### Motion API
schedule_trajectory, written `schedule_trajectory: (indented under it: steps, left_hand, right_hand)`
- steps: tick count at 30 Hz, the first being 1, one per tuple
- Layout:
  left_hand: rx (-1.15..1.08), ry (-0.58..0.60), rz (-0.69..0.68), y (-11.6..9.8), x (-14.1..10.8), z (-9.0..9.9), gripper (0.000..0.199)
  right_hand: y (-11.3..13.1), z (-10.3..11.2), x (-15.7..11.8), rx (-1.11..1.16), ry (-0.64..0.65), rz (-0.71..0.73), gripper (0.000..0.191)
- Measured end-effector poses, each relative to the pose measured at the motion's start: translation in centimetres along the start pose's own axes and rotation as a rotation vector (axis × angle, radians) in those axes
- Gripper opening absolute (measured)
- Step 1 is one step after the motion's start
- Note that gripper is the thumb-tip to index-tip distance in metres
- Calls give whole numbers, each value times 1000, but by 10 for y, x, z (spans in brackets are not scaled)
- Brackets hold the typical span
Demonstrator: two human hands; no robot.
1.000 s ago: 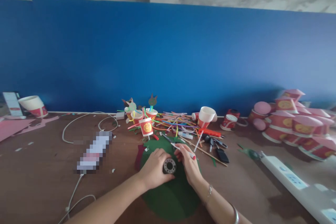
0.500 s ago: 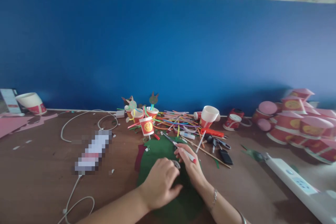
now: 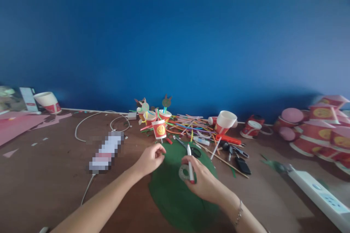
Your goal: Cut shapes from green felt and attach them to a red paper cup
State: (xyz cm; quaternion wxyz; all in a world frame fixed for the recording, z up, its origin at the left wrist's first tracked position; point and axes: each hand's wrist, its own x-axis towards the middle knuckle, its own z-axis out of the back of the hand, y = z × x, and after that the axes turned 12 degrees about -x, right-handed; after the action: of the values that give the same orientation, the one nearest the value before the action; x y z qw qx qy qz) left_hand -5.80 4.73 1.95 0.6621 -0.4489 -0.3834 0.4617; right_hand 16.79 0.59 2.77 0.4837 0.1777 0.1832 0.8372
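My right hand (image 3: 202, 178) is closed around a white marker with a red end (image 3: 190, 164), held upright. Beside the marker, at the same fingers, is a flat grey ring with small holes (image 3: 183, 172). Both are over a piece of dark green paper (image 3: 175, 196) on the table. At the paper's upper left edge is my left hand (image 3: 151, 158), its fingers loosely curled, thumb and forefinger a little apart, with nothing visible between them. Black-handled scissors (image 3: 195, 151) lie at the paper's far edge. A small red marker cap (image 3: 168, 141) lies near the left hand.
Red paper cups with animal cutouts (image 3: 159, 130) stand behind the paper, beside a heap of coloured strips (image 3: 188, 123). Keys (image 3: 242, 165) and a wooden stick lie to the right. Farther right are a power strip (image 3: 319, 193) and stacked cups (image 3: 317, 134). A phone (image 3: 106, 151) lies left.
My left hand has moved left and away from the ring, to the paper's edge. The marker in my right hand has turned upright. The scissors and ring now show more fully.
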Motion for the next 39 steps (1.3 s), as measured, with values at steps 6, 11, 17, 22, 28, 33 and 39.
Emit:
schedule_trajectory:
  steps: [6, 11, 17, 22, 28, 33, 39]
  left_hand:
    - [-444, 124, 186, 27, 10, 10, 19]
    - [-591, 271, 142, 35, 4, 17, 31]
    - [-558, 497, 52, 26, -5, 27, 50]
    - [-134, 634, -17, 3, -14, 29, 69]
    - [55, 606, -81, 2, -18, 22, 67]
    - [47, 565, -58, 3, -19, 19, 69]
    - [62, 539, -55, -1, -20, 18, 66]
  right_hand:
    - [37, -14, 11, 59, 31, 191, 55]
    - [46, -32, 19, -1, 59, 221, 47]
    - [36, -34, 13, 169, 10, 142, 54]
    - [19, -30, 15, 484, -258, 18, 25]
    - [12, -27, 23, 607, -342, -168, 16]
    - [14, -27, 23, 654, -317, -184, 19]
    - [12, -31, 23, 646, -262, -177, 21]
